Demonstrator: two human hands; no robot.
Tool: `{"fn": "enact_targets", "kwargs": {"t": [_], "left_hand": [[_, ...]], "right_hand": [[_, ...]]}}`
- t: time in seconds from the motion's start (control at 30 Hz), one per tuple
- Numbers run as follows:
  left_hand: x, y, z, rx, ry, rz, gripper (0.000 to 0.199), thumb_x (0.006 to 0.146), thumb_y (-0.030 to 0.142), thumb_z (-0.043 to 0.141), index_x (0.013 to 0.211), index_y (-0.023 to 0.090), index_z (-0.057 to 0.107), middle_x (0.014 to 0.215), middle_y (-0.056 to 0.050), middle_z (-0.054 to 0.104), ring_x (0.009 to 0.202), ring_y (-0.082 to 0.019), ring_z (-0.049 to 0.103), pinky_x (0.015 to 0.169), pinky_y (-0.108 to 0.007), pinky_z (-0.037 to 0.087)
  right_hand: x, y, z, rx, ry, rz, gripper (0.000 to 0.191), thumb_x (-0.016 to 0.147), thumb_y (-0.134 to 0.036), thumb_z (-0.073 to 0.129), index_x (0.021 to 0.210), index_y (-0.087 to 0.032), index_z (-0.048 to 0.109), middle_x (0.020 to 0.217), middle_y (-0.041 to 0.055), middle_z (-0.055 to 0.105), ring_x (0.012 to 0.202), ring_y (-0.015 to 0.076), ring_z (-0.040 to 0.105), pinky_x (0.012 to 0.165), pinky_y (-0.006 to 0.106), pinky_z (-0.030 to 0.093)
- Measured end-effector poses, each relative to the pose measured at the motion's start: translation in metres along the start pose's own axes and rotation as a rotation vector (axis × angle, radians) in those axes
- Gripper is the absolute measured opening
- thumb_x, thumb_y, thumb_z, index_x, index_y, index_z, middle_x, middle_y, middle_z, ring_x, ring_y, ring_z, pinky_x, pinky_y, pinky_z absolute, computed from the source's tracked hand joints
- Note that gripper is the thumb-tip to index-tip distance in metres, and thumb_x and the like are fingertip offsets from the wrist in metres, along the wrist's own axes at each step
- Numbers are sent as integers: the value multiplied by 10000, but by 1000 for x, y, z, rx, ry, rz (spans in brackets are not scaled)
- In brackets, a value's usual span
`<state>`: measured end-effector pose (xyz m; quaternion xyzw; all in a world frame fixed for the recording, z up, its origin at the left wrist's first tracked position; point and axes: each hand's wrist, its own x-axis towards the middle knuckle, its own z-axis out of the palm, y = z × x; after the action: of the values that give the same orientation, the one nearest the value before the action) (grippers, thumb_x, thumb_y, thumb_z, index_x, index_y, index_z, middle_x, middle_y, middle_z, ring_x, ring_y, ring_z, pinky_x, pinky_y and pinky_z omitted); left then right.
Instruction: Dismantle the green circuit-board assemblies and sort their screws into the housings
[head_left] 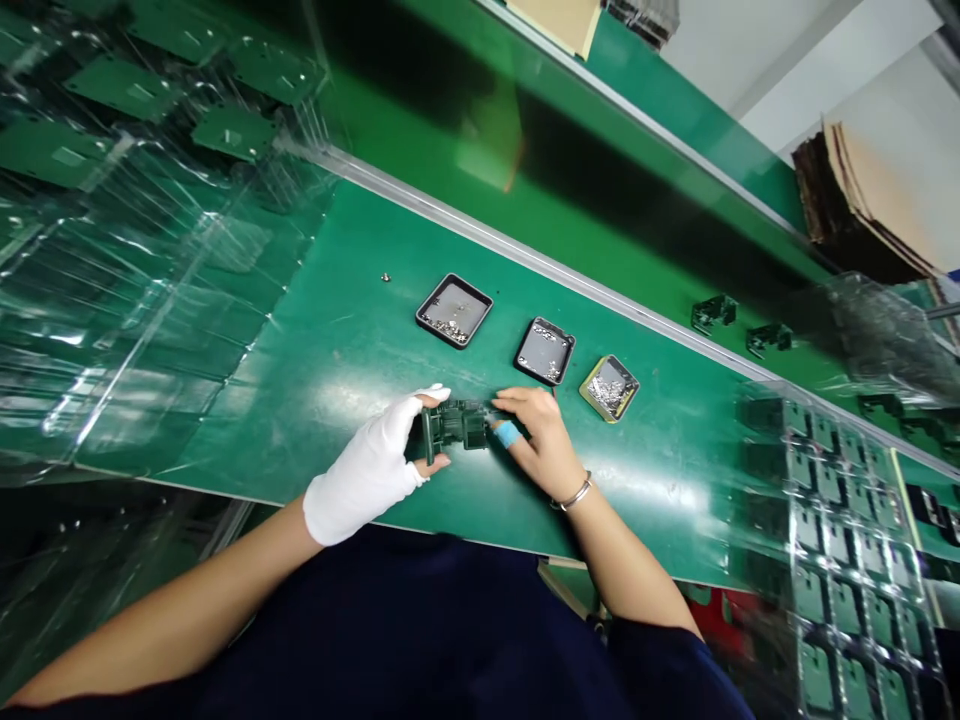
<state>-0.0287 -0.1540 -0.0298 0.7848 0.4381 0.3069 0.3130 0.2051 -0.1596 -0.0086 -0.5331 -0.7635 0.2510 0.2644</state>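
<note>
My left hand (375, 450), in a white glove with bare fingertips, is closed around a dark green plastic part (457, 425). Its thumb and fingers grip the part's flat left end, just above the green bench. My right hand (532, 430) is bare, with a blue band on the thumb and a bracelet at the wrist. Its thumb and fingers are drawn together at the part's right end; what sits between them is too small to make out. Beyond the hands stand a black tray of small metal pieces (455, 310), a second black tray (546, 350) and a yellow-edged tray (611, 388).
Clear plastic trays with green parts (232, 130) are stacked at the left. Another clear compartment tray (847, 540) stands at the right. A metal rail (480, 235) runs behind the bench, with green parts (714, 313) beyond it. A tiny metal piece (385, 277) lies loose.
</note>
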Motion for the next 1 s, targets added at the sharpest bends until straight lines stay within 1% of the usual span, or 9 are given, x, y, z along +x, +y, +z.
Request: {"fn": "enact_targets", "kwargs": {"t": [0.13,0.23,0.33,0.5,0.6,0.7,0.77,0.87,1.0], "left_hand": [[-2,1,-1,-33,-34,82,686,804,427,642,1356,155,340,1375,-190,483,1285,-319,482,1060,-481,429],[-5,3,-2,-5,-26,124,825,798,536,612,1432,150,253,1421,-204,427,1304,-340,452,1062,-491,423],[-4,3,0,125,27,202,764,833,525,576,1427,153,271,1403,-203,449,1287,-342,468,1051,-492,427],[4,2,2,262,26,219,575,826,428,593,1298,146,424,1221,-168,595,1119,-322,600,952,-448,501],[5,3,-1,215,-41,33,551,784,408,610,1254,169,448,1166,-122,624,1038,-290,642,894,-406,536],[2,4,-2,177,-109,-100,588,777,395,594,1303,199,418,1207,-97,616,1038,-273,650,882,-387,542],[0,4,-1,162,-124,-129,611,769,407,593,1318,210,411,1241,-93,605,1058,-279,644,891,-392,539],[0,1,3,152,-142,-137,614,763,421,596,1312,209,419,1267,-102,592,1099,-295,626,918,-413,528],[2,-3,6,160,-174,-96,635,766,423,608,1330,208,409,1285,-114,582,1144,-304,601,952,-430,516]], "right_hand": [[0,-11,4,228,21,46,73,872,-282,565,849,-214,576,941,57,655,908,179,616,879,374,475],[-5,-21,3,142,18,-58,58,864,-273,564,851,-218,552,940,44,648,929,173,608,1019,446,386],[-12,-29,6,-93,-42,-242,69,854,-213,548,918,-206,572,992,59,654,1038,201,570,1128,519,207],[-14,-25,4,-201,-108,-427,198,859,-161,530,1043,-198,594,1096,65,660,1126,199,535,1154,469,168],[-8,-1,-28,-212,-4,-232,174,898,-211,509,1036,-218,614,1087,55,669,1057,189,571,1060,415,327],[-4,38,-77,-416,121,205,228,903,-146,443,987,-187,651,989,81,676,947,206,589,857,331,435],[-3,64,-102,-594,82,434,269,872,-94,442,983,-171,675,955,100,667,910,223,585,796,319,421],[-2,87,-116,-760,-50,515,296,853,-83,466,994,-197,699,958,103,656,916,236,569,762,316,383],[-2,96,-106,-825,-86,466,294,864,-88,453,973,-201,701,976,110,644,922,235,552,754,321,350]]}}
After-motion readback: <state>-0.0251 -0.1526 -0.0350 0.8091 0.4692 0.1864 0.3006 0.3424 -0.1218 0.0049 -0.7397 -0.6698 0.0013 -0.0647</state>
